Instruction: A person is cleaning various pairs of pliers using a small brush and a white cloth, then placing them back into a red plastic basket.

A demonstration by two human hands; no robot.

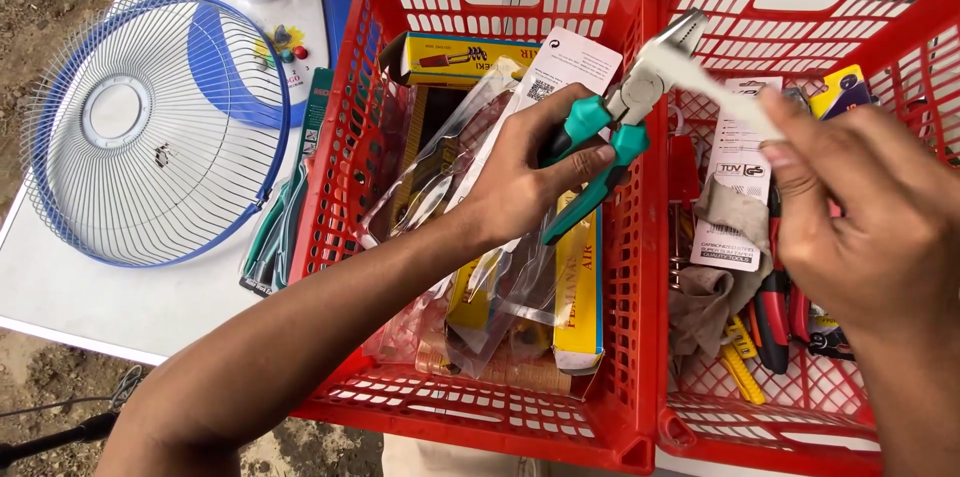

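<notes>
My left hand grips the teal handles of a pair of pliers, holding them above the seam between two red plastic crates. The metal jaws point up and to the right. My right hand pinches a white strip that runs from the jaws of the pliers toward my fingers. The left red crate holds clear plastic packaging, a white card and yellow boxes. Cloth, labelled cards and red-handled tools lie in the right red crate.
A white table carries a fan base in white and blue and a loose blue-rimmed wire fan guard. A teal-handled packaged tool lies beside the left crate. Bare earth shows at the left edge.
</notes>
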